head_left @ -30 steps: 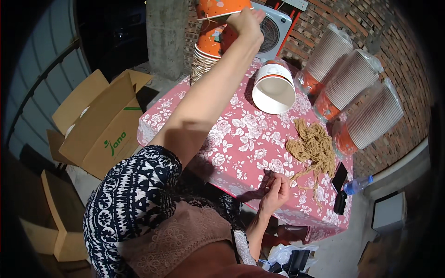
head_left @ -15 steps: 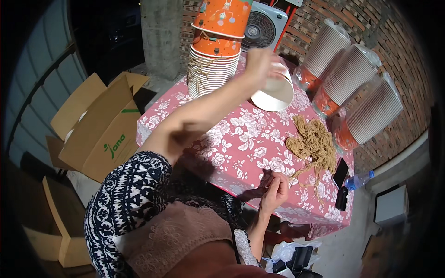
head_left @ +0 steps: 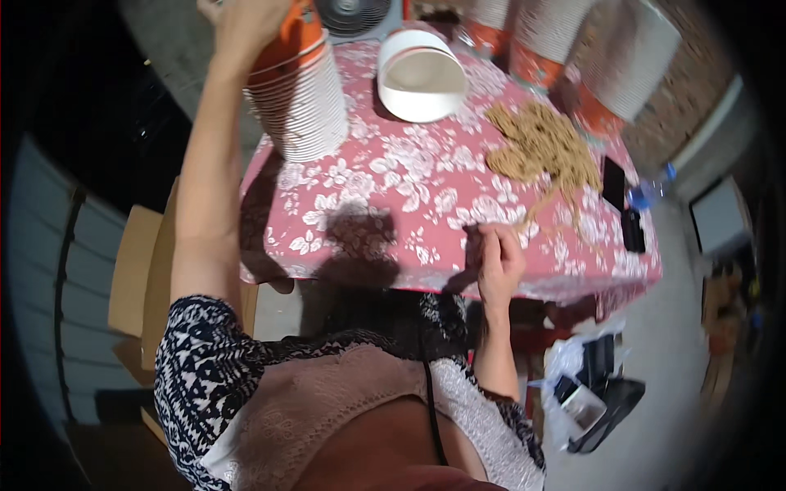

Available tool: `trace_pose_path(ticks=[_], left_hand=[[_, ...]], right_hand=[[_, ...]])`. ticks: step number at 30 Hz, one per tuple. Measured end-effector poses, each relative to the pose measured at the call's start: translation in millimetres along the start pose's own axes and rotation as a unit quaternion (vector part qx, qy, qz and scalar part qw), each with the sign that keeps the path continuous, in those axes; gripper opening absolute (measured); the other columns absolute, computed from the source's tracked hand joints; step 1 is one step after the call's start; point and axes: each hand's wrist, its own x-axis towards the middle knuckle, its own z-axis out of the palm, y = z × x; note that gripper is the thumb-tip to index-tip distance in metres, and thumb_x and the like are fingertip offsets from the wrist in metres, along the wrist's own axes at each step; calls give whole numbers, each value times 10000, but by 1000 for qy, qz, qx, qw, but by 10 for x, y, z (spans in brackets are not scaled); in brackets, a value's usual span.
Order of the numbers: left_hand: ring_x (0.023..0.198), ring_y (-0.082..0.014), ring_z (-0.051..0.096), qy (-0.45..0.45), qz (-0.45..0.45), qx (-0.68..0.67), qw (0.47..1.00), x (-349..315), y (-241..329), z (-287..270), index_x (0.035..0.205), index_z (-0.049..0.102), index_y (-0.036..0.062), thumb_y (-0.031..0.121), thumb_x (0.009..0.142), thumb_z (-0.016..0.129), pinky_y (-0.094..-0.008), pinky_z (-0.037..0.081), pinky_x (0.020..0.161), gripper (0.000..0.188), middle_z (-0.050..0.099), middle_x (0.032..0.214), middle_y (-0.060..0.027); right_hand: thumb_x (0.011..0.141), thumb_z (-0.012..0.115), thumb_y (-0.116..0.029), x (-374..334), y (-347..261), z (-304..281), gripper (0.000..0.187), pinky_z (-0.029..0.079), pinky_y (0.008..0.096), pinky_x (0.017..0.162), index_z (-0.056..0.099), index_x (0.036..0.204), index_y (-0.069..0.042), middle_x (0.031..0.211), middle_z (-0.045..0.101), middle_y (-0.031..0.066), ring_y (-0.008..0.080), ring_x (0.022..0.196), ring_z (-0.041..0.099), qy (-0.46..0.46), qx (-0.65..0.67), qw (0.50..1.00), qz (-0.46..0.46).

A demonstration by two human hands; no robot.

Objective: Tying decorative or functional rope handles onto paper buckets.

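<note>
At the upper left, my left hand [head_left: 250, 33] is raised against the orange top of a tall stack of nested paper buckets [head_left: 304, 114]. Its fingers are partly cut off by the upper edge and blurred, so their grip is unclear. My right hand [head_left: 499, 258] is above the table's near edge, thumb and fingers pinched together on a thin strand of tan twine leading from the tangled twine pile [head_left: 544, 151]. A single white-lined paper bucket [head_left: 422, 86] lies on its side beyond, its mouth toward me, touched by neither hand.
A pink floral tablecloth [head_left: 385, 176] covers the table. Plastic-wrapped bucket stacks [head_left: 553, 37] stand at the far right. A phone [head_left: 612, 182], a black object [head_left: 632, 231] and a water bottle [head_left: 651, 190] are near the right edge. Cardboard boxes [head_left: 135, 270] stand left; a fan [head_left: 352, 16] stands behind.
My left hand has left the single bucket and moved left to the tall stack. My right hand keeps its pinch near the table edge. The whole view has shifted.
</note>
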Motion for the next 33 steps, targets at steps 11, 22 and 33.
trace_pose_path(ticks=[11, 22, 33], left_hand=[[1323, -350, 391, 97, 196, -100, 971, -794, 152, 480, 1251, 531, 39, 213, 831, 651, -609, 274, 1035, 470, 414, 1429, -194], [845, -356, 625, -159, -94, -377, 908, -1576, 681, 1206, 890, 627, -38, 138, 819, 622, -439, 488, 764, 189, 641, 867, -213], [1404, -364, 289, -229, -117, -591, 765, -2130, 483, 1751, 1509, 90, 8, 55, 802, 668, -419, 275, 1135, 915, 246, 1510, -268]], right_hand=[[920, 546, -5, -42, -139, 28, 113, 475, 243, 642, 643, 896, 48, 861, 610, 67, 118, 701, 590, 2, -97, 994, -43], [945, 561, -93, 321, -202, 166, 156, 459, 233, 577, 619, 1031, 23, 763, 614, 25, 61, 655, 549, -76, -112, 984, 113], [813, 632, -108, 1866, 582, 661, 511, 443, 438, 949, 467, 1243, 112, 1212, 500, 326, 414, 1079, 558, -57, -339, 934, -95]])
